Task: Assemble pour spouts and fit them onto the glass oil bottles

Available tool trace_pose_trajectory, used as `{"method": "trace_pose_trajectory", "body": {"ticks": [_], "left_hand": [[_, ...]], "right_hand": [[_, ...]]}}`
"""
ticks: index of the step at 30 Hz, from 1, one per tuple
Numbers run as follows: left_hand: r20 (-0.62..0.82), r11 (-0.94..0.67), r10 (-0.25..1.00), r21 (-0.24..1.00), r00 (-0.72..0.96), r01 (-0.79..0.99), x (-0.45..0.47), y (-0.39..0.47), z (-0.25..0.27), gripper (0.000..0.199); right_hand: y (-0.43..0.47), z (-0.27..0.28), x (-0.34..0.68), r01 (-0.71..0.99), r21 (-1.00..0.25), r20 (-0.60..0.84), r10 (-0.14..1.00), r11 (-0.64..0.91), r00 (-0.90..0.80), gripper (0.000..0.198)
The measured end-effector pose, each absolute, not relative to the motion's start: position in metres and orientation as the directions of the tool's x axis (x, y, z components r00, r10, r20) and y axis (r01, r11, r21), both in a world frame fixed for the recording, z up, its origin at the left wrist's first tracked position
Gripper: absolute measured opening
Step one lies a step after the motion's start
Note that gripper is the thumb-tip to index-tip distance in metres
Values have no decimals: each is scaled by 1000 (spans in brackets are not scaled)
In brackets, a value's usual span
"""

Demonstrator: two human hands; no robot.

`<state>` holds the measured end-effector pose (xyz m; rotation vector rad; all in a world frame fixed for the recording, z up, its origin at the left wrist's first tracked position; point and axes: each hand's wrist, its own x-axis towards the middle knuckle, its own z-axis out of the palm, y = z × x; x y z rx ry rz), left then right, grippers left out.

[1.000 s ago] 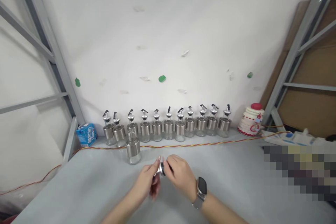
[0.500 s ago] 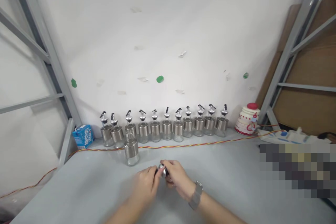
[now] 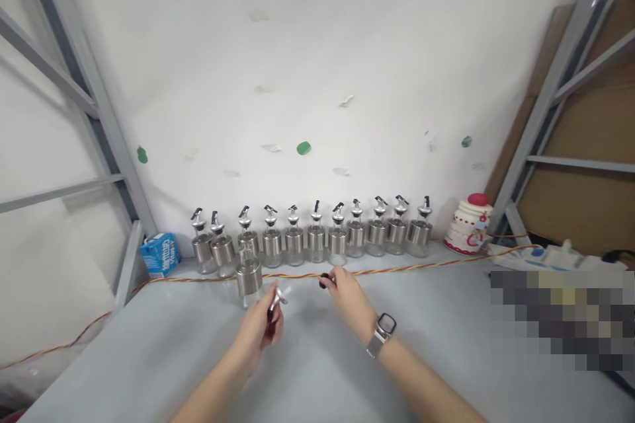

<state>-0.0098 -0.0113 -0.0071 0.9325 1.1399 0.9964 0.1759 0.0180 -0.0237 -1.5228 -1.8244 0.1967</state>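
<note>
My left hand (image 3: 261,329) is closed around a silver pour spout (image 3: 280,297) with a black lever, its pale tube end pointing up and right. Between the fingertips of my right hand (image 3: 346,289) is a small black stopper (image 3: 325,281), held over the table near the twisted wire. Just behind my left hand stands a glass bottle (image 3: 249,276) with a steel band and no spout in its neck. My left hand hides part of that bottle's base.
Several similar bottles with spouts, among them one (image 3: 316,241), line the wall. A blue carton (image 3: 159,255) stands at the left and a red-and-white jar (image 3: 467,228) at the right. A red-and-yellow wire (image 3: 372,271) crosses the grey table (image 3: 317,377).
My hands have come apart. The black stopper is off the spout, in my right hand, which moved up and away; the left hand keeps the spout and moved left toward the bottle.
</note>
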Motion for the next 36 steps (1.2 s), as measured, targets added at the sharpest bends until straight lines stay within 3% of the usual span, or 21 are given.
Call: {"method": "trace_pose_trajectory", "body": {"ticks": [10,15,18,24,30,36], "left_hand": [[-324,336,940,934,108,-120,0,-14,-6,60],[-303,313,947,944,107,-100,-1,-14,-7,60],[-306,318,945,943,111,-102,-1,-12,-10,59],[-314,323,945,941,93,-105,-1,-10,-12,59],[-308,317,946,945,101,-86,-1,-11,-14,59],[-307,314,947,945,90,-86,0,-9,-14,61]], "right_hand": [[30,-24,194,797,-556,347,937,237,-37,18],[16,-13,201,753,-630,83,980,191,-180,34],[13,-16,199,786,-585,40,975,198,-216,25],[23,-18,202,902,-374,223,965,217,-139,6],[36,-24,207,978,-204,371,927,32,47,24],[31,-34,179,982,-96,412,904,164,-111,18]]}}
